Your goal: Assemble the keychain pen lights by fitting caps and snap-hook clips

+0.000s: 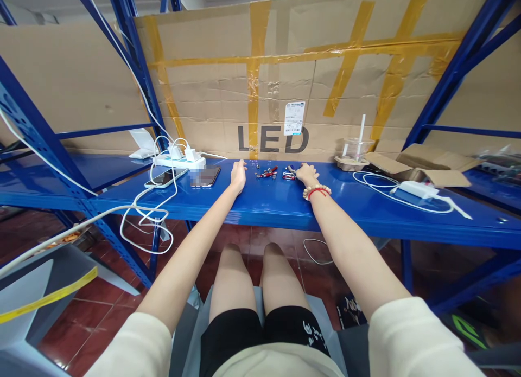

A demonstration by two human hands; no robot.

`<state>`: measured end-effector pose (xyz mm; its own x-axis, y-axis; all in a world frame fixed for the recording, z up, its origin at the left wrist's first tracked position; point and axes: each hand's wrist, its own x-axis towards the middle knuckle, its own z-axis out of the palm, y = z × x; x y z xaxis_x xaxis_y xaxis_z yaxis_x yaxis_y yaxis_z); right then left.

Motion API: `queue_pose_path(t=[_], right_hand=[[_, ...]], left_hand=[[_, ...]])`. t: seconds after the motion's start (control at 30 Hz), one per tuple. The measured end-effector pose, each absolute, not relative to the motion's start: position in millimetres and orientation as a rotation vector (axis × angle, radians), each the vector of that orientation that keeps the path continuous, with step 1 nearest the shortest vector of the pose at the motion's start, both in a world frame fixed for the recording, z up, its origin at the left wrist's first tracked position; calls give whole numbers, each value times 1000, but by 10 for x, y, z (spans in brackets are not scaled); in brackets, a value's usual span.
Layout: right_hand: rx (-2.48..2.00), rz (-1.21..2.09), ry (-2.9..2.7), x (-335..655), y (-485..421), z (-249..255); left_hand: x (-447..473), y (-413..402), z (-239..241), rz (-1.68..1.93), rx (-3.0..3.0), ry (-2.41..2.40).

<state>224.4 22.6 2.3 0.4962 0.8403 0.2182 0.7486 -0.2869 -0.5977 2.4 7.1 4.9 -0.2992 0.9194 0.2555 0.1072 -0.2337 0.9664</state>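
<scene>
Grip relaxed and empty in the left hand (239, 175), unclear in the right hand (308, 174); a sideways brush could scatter the small red pieces (268, 173) between them across the worktop (268, 199).

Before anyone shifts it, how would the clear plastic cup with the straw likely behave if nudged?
The cup is probably light and easily dented, as its clear walls look thin. The straw stands well above the rim, so snagging it could tip the cup. The brown base underneath might slide on the smooth blue tabletop.
</scene>
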Motion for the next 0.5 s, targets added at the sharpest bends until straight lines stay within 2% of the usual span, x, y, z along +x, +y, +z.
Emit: queue_pose_path(t=[0.5], right_hand=[[-1895, 9, -1897, 2199, 312, -19]], left_hand=[[27, 86, 41, 1608, 1281, 1336]])
